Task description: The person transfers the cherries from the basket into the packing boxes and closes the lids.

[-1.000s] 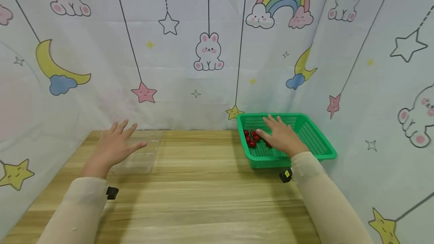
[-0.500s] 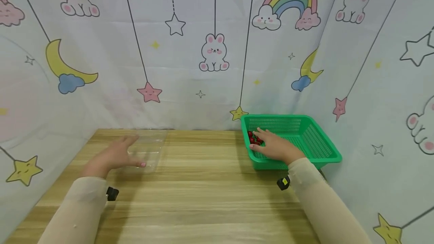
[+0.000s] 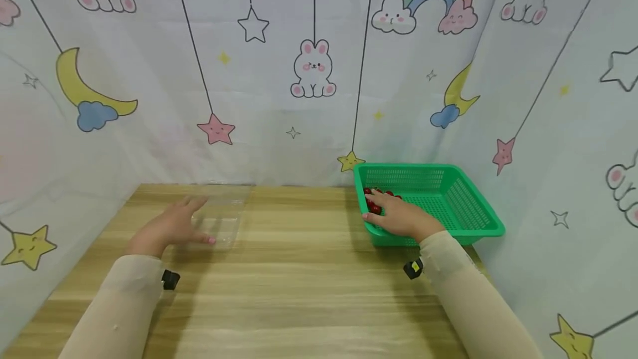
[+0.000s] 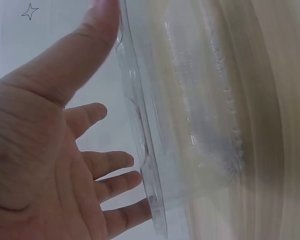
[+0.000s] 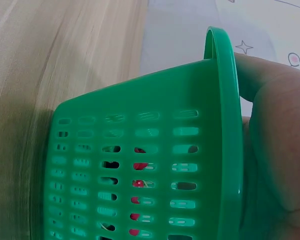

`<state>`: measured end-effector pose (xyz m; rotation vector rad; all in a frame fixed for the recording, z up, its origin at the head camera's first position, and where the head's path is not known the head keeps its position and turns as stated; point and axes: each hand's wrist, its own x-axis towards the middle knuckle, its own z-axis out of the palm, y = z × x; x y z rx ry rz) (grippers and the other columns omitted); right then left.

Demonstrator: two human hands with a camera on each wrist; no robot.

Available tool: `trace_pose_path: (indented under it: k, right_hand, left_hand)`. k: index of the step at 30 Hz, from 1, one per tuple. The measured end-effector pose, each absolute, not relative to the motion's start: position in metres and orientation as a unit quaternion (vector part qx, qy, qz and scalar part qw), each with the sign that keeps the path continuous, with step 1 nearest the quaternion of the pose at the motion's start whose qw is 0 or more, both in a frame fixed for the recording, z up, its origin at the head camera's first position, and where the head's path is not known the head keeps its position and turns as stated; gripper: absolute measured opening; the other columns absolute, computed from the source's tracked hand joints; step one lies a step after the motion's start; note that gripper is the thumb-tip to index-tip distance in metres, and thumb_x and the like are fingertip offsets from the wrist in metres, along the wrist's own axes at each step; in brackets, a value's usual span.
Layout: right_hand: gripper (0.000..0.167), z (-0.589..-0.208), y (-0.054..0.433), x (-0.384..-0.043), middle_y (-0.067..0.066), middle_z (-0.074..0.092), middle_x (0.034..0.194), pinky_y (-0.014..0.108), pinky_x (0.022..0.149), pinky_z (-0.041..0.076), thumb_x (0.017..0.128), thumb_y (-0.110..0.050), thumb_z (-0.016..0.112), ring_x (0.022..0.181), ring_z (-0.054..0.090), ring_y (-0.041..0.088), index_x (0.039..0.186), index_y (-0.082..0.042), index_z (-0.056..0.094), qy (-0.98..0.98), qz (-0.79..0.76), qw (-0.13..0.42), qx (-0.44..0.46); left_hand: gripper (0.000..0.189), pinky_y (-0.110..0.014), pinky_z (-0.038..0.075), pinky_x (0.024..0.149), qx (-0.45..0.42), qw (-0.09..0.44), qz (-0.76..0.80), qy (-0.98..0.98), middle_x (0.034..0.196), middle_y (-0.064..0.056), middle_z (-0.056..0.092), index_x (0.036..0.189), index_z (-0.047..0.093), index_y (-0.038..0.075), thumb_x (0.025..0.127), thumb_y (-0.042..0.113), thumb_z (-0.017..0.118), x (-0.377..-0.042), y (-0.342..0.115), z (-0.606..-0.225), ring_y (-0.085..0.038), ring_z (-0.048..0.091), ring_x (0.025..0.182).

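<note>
A clear plastic tray (image 3: 226,227) lies at the back left of the table. My left hand (image 3: 171,229) is over its left side, thumb and fingers spread and relaxed. In the left wrist view the fingertips come right up to the tray's rim (image 4: 142,120), with nothing gripped. On the right stands a green plastic basket (image 3: 480,232), several red cherries (image 3: 376,209) gathered at its left end. My right hand (image 3: 399,219) reaches over the front rim, thumb and index finger apart beside the cherries. Through the basket's slots (image 5: 110,165) the right wrist view shows bits of red fruit; the fingertips are hidden there.
The wooden table (image 3: 299,292) runs up to a white backdrop (image 3: 269,87) printed with rabbits, stars and a rainbow. Another side of the backdrop stands close behind the basket's right end. Small black devices (image 3: 412,268) are worn at both wrists.
Both hands have come down from raised, spread poses: the left to the tray, the right into the basket by the cherries. Its fingers have drawn somewhat closer together. The head view has shifted slightly.
</note>
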<state>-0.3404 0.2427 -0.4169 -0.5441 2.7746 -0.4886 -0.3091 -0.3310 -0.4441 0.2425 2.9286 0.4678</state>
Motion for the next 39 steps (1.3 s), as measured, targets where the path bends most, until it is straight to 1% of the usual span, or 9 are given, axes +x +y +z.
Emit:
trace_pose_path:
  k: [5, 10, 17, 21, 25, 30, 33, 39]
  right_hand:
    - [0.089, -0.409, 0.242, -0.344, 0.012, 0.017, 0.192, 0.075, 0.135, 0.032, 0.112, -0.070, 0.058, 0.175, 0.023, 0.048, 0.183, -0.026, 0.027, 0.960, -0.171, 0.120, -0.188]
    - [0.090, -0.404, 0.240, -0.348, 0.013, 0.017, 0.192, 0.075, 0.135, 0.032, 0.112, -0.071, 0.058, 0.175, 0.025, 0.047, 0.183, -0.026, 0.026, 0.960, -0.165, 0.122, -0.190]
    - [0.088, -0.396, 0.236, -0.353, 0.015, 0.016, 0.192, 0.075, 0.136, 0.029, 0.113, -0.068, 0.057, 0.176, 0.021, 0.048, 0.183, -0.025, 0.027, 0.961, -0.159, 0.122, -0.191]
    - [0.088, -0.392, 0.235, -0.353, 0.015, 0.014, 0.192, 0.075, 0.137, 0.028, 0.114, -0.067, 0.057, 0.176, 0.020, 0.047, 0.184, -0.025, 0.024, 0.961, -0.152, 0.135, -0.187]
    - [0.089, -0.393, 0.237, -0.352, 0.014, 0.015, 0.192, 0.074, 0.136, 0.030, 0.114, -0.069, 0.055, 0.175, 0.023, 0.047, 0.184, -0.026, 0.022, 0.962, -0.146, 0.146, -0.179]
    - [0.090, -0.395, 0.237, -0.353, 0.014, 0.025, 0.190, 0.074, 0.134, 0.034, 0.113, -0.072, 0.054, 0.172, 0.032, 0.047, 0.184, -0.027, 0.022, 0.961, -0.150, 0.148, -0.177]
    - [0.089, -0.398, 0.237, -0.352, 0.015, 0.029, 0.188, 0.074, 0.133, 0.036, 0.113, -0.072, 0.053, 0.171, 0.036, 0.047, 0.184, -0.028, 0.022, 0.961, -0.149, 0.154, -0.175]
    - [0.088, -0.406, 0.236, -0.347, 0.019, 0.033, 0.186, 0.074, 0.133, 0.037, 0.114, -0.068, 0.054, 0.169, 0.038, 0.049, 0.184, -0.027, 0.021, 0.959, -0.143, 0.177, -0.171]
  left_hand:
    - [0.135, -0.092, 0.030, 0.122, 0.088, 0.083, 0.145, 0.982, 0.177, -0.047, 0.021, 0.180, 0.028, 0.005, 0.081, 0.069, 0.096, -0.319, -0.322, -0.439, -0.078, 0.021, 0.159]
    - [0.134, -0.093, 0.030, 0.122, 0.082, 0.103, 0.143, 0.981, 0.180, -0.044, 0.018, 0.181, 0.027, 0.011, 0.083, 0.074, 0.092, -0.320, -0.307, -0.430, -0.075, 0.017, 0.162]
    - [0.129, -0.093, 0.029, 0.122, 0.098, 0.118, 0.153, 0.976, 0.183, -0.039, 0.019, 0.182, 0.030, 0.015, 0.084, 0.076, 0.090, -0.322, -0.275, -0.419, -0.071, 0.013, 0.167]
    - [0.126, -0.092, 0.029, 0.123, 0.112, 0.132, 0.163, 0.971, 0.184, -0.038, 0.018, 0.182, 0.030, 0.016, 0.086, 0.073, 0.090, -0.322, -0.256, -0.417, -0.069, 0.012, 0.169]
    - [0.121, -0.091, 0.028, 0.125, 0.124, 0.142, 0.175, 0.966, 0.185, -0.036, 0.017, 0.182, 0.030, 0.017, 0.090, 0.069, 0.089, -0.322, -0.239, -0.418, -0.068, 0.011, 0.169]
    - [0.114, -0.089, 0.028, 0.127, 0.123, 0.133, 0.176, 0.968, 0.186, -0.033, 0.020, 0.181, 0.032, 0.017, 0.094, 0.063, 0.088, -0.325, -0.225, -0.423, -0.065, 0.012, 0.171]
    - [0.113, -0.087, 0.028, 0.129, 0.121, 0.128, 0.176, 0.969, 0.186, -0.032, 0.021, 0.181, 0.033, 0.016, 0.094, 0.063, 0.089, -0.326, -0.219, -0.428, -0.064, 0.012, 0.171]
    - [0.113, -0.085, 0.026, 0.131, 0.113, 0.136, 0.175, 0.968, 0.186, -0.033, 0.020, 0.181, 0.033, 0.017, 0.094, 0.064, 0.089, -0.322, -0.211, -0.438, -0.062, 0.010, 0.173]
